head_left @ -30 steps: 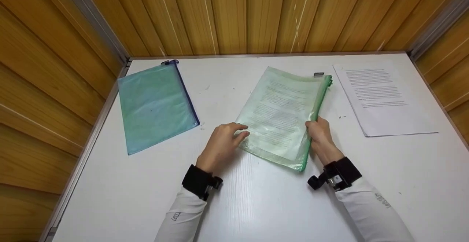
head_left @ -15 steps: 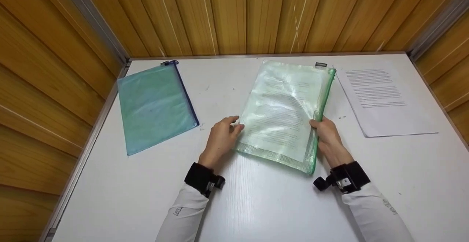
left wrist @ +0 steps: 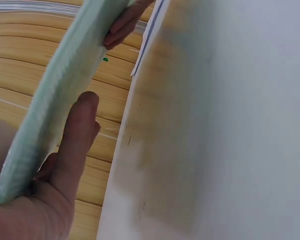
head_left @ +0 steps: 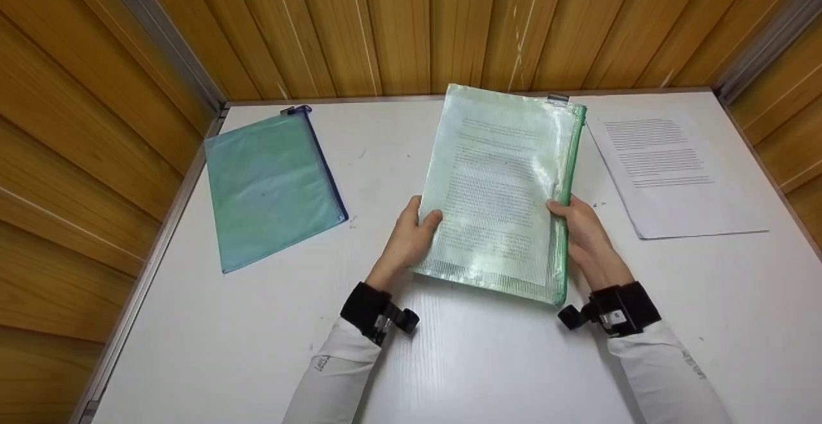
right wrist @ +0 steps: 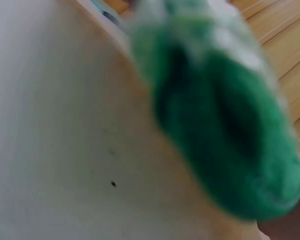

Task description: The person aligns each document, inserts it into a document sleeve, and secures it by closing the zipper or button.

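Note:
A translucent green zip document pouch [head_left: 494, 193] with printed paper inside is held off the table between both hands. My left hand [head_left: 411, 234] grips its left edge, thumb on the front face and fingers behind, as the left wrist view [left wrist: 55, 190] also shows. On the right edge, along the green zip [head_left: 565, 218], my right hand [head_left: 587, 238] pinches with the thumb in front; its other fingers are mostly hidden behind. Close up in the right wrist view, the blurred green zip end [right wrist: 235, 135] fills the middle.
A blue-green zip pouch [head_left: 273, 186] with a dark blue zip lies at the left of the white table [head_left: 481, 360]. Stacked printed sheets [head_left: 681, 180] lie at the right. Wood-panelled walls [head_left: 398, 26] stand behind and at the sides.
The green pouch has been raised and tilted up toward the head camera, shifting slightly right. My left hand has moved right and up and taken hold of its left edge; the right hand keeps its grip.

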`<state>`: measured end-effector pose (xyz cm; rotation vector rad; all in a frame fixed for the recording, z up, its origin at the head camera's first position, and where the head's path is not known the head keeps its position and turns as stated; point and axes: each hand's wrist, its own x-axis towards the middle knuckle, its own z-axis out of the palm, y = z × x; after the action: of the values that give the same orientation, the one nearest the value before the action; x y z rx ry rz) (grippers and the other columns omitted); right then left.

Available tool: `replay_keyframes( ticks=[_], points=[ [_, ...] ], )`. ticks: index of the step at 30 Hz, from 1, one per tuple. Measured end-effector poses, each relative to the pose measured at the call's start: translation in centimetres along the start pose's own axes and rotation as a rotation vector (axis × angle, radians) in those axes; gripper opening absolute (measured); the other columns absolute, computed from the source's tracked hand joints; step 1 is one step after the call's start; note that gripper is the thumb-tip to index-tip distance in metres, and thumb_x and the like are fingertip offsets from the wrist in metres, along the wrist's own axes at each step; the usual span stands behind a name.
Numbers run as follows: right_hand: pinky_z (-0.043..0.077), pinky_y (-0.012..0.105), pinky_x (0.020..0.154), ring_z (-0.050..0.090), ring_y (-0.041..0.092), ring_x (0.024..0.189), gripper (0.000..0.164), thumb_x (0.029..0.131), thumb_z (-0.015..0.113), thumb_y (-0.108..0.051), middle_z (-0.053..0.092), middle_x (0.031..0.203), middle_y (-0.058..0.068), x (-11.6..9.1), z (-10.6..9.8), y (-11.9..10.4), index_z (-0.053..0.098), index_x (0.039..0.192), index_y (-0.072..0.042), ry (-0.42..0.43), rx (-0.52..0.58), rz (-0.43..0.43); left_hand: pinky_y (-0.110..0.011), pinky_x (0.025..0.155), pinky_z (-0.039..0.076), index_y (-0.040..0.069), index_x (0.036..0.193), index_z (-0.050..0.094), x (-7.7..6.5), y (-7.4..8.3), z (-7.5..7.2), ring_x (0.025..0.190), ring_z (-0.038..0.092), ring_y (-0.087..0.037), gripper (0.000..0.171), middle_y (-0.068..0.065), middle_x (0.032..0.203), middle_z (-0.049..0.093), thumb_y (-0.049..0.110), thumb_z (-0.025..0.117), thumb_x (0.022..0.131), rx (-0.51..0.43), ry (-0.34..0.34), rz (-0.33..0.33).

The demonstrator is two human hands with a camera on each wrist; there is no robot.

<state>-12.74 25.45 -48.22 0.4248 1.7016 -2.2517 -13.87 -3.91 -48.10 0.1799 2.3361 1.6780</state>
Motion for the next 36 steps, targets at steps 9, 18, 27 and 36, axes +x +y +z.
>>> replay_keyframes(
  ticks=[9,18,27,36],
  points=[
    [0.054,0.026,0.087,0.065,0.01,0.107,0.065,0.103,0.051,-0.032,0.059,0.126,-0.003,-1.8,-0.6,-0.3,0.019,0.159,-0.019,-0.016,-0.141,-0.023,-0.044,0.112,0.042,0.002,0.137,0.046,-0.1,0.0,1.7,0.125,0.057,-0.025,0.034,-0.017,0.135,0.058,0.011,0.045,0.104,-0.149,0.025,0.042],
    [0.055,0.024,0.085,0.067,0.006,0.103,0.073,0.103,0.05,-0.02,0.06,0.125,-0.005,-3.8,-2.1,0.1,0.006,0.16,-0.013,-0.01,-0.339,-0.034,-0.04,0.107,0.046,0.006,0.142,0.041,-0.5,-0.1,3.5,0.124,0.059,-0.022,0.037,-0.013,0.138,0.057,0.013,0.04,0.106,-0.198,0.016,0.023],
    [0.056,0.026,0.079,0.07,0.007,0.092,0.069,0.103,0.05,-0.015,0.066,0.113,-0.001,-4.0,-3.8,0.7,0.012,0.159,-0.004,0.058,-0.507,-0.058,-0.039,0.102,0.047,0.004,0.149,0.031,-0.8,-0.1,4.9,0.106,0.059,-0.019,0.048,-0.016,0.141,0.052,0.004,0.032,0.101,-0.036,-0.11,-0.02],
    [0.058,0.026,0.074,0.07,0.005,0.083,0.069,0.101,0.056,-0.017,0.068,0.092,-0.015,-2.8,-4.4,0.9,0.019,0.157,0.001,0.08,-0.531,0.011,-0.042,0.109,0.044,0.003,0.149,0.032,-0.8,-0.1,5.1,0.116,0.059,-0.024,0.053,-0.018,0.143,0.053,-0.004,0.033,0.096,0.031,-0.123,-0.061]
  ],
)
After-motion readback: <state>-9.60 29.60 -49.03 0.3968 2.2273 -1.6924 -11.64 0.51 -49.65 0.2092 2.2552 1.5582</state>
